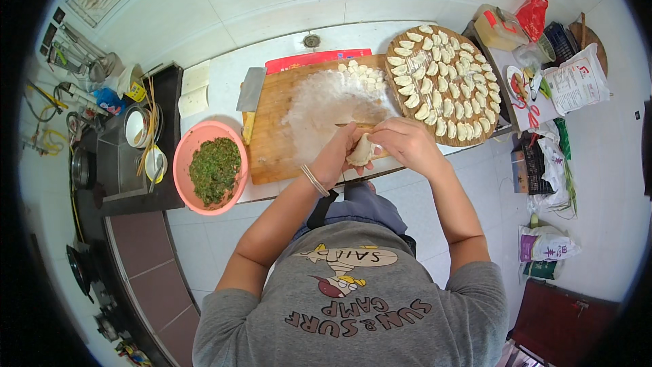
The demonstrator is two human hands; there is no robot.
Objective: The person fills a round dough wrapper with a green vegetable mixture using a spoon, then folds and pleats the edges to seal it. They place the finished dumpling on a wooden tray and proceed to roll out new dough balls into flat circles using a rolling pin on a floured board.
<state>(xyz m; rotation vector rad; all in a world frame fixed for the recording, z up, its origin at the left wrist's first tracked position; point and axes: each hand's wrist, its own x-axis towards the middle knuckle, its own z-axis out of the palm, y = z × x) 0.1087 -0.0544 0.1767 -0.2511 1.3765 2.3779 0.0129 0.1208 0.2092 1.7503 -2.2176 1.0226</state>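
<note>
A folded, pale dumpling (pixel 362 152) is held between my two hands over the near edge of a floury wooden board (pixel 268 143). My left hand (pixel 333 158) cradles it from the left, a bangle on its wrist. From the right, the fingertips of my right hand (pixel 410 144) pinch its upper edge. Just beyond my hands lies a thin rolling pin (pixel 363 126), partly hidden by them. Small dough pieces (pixel 363 76) lie at the board's far side. A pink bowl (pixel 182 170) of chopped green filling (pixel 214 170) stands left of the board.
At the right, a round wooden tray (pixel 445 35) carries many shaped dumplings. A cleaver (pixel 251 90) lies along the board's left edge. The black sink (pixel 119 156) is at the far left, with bowls and chopsticks beside it. A white bag (pixel 577 81) stands on the right-hand table.
</note>
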